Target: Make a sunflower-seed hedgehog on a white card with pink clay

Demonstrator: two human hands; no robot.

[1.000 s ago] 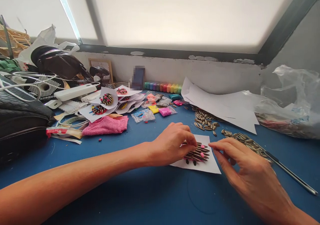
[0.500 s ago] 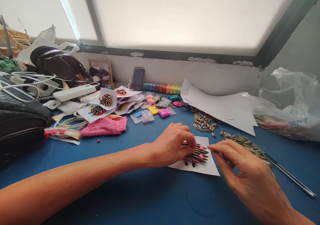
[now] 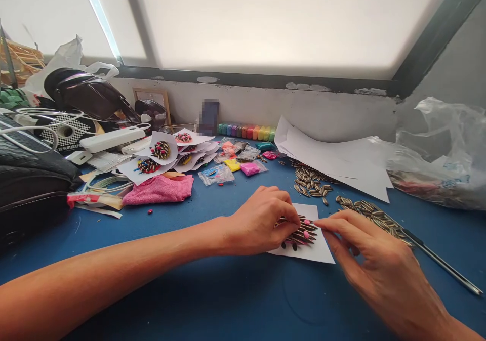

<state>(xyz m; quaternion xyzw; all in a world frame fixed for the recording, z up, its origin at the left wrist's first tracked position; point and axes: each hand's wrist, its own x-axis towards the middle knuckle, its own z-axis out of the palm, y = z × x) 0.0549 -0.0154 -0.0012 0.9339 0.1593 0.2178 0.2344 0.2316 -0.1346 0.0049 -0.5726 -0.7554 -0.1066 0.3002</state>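
My left hand lies over the left part of a seed hedgehog. Its fingers are curled and pinched together on the spines; what sits between the fingertips is hidden. The hedgehog has rows of striped sunflower seeds, pink dots among them and two black feet at its lower edge. It rests on a white paper sheet. At the sheet's right side is my right hand, its index fingertip at the seed tips and the thumb a little apart below. No object shows between them.
Loose sunflower seeds and a metal tweezer-like tool lie to the right. Behind are coloured clay packets and large white paper. Finished seed cards, a pink cloth and a black bag occupy the left.
My left hand shifted slightly right over the hedgehog, covering more of its left side. The right hand stays nearly in place. The view has tilted a little.
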